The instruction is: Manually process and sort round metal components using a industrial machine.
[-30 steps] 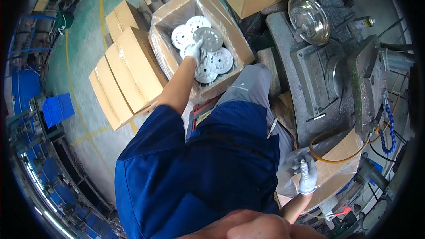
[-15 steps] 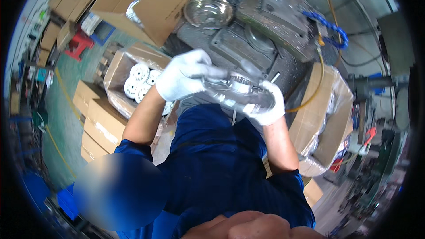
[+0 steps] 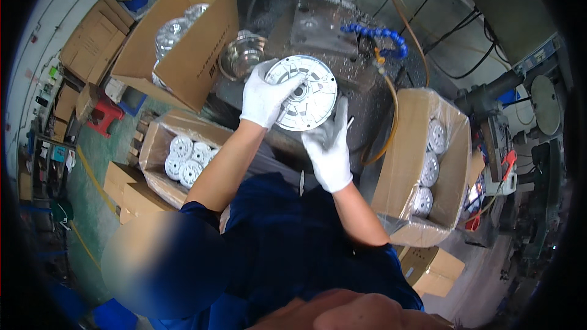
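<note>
My left hand (image 3: 263, 99), in a white glove, grips the left edge of a round silvery cast-metal disc (image 3: 309, 105), with its thumb across the face. The disc faces up toward me, showing slots, ribs and a central hole. My right hand (image 3: 330, 157), also gloved in white, is just below the disc's lower right edge. Its thumb and fingers are apart and slightly blurred; whether a fingertip touches the rim is unclear. Beneath the disc is a dark metal worktable (image 3: 229, 95) with shavings.
A shiny metal bowl (image 3: 241, 55) stands behind my left hand. Beyond are a machine block (image 3: 324, 24) and a blue segmented hose (image 3: 382, 35). Open cartons of metal parts stand at the upper left (image 3: 211, 43), lower left (image 3: 153, 162) and right (image 3: 397, 171). A yellow hose (image 3: 394, 107) hangs near the right carton.
The disc has tilted from a blurred, edge-on pose to face me. My right hand has dropped away from its former hold at the right side. The whole view has shifted.
</note>
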Action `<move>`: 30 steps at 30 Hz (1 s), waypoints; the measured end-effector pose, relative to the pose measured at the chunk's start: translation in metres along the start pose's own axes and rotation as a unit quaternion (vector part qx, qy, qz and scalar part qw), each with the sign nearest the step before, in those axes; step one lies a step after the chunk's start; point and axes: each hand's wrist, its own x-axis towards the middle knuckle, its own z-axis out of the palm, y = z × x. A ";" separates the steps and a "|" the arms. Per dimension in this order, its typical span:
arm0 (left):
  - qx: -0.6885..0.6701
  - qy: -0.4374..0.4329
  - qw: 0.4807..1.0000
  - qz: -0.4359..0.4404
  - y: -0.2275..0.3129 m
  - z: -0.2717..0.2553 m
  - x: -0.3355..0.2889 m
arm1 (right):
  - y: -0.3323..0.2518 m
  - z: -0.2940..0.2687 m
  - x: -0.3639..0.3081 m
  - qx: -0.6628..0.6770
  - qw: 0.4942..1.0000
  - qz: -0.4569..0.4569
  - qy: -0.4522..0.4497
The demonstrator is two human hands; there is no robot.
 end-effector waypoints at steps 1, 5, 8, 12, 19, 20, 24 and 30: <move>0.006 -0.001 1.000 0.028 0.005 0.001 0.015 | 0.003 -0.011 -0.004 -0.060 0.998 0.005 -0.024; 0.195 0.052 0.976 0.082 0.031 0.010 0.091 | 0.016 -0.047 -0.030 -0.138 0.987 0.069 -0.034; 0.294 0.078 0.951 0.062 0.025 0.024 0.140 | 0.038 -0.071 -0.052 -0.126 0.981 0.130 -0.065; 0.395 0.098 0.913 0.030 0.027 0.041 0.163 | 0.054 -0.092 -0.087 -0.094 0.983 0.151 -0.049; 0.496 0.020 0.865 -0.068 0.049 0.050 0.164 | 0.077 -0.122 -0.117 -0.176 0.954 0.238 -0.045; 0.509 -0.001 0.857 -0.081 0.054 0.050 0.165 | 0.076 -0.123 -0.116 -0.238 0.944 0.219 -0.066; 0.531 -0.002 0.843 -0.082 0.043 0.046 0.166 | 0.063 -0.118 -0.099 -0.293 0.937 0.172 -0.085; 0.527 -0.044 0.847 -0.060 0.030 0.041 0.173 | 0.059 -0.121 -0.098 -0.333 0.923 0.157 -0.111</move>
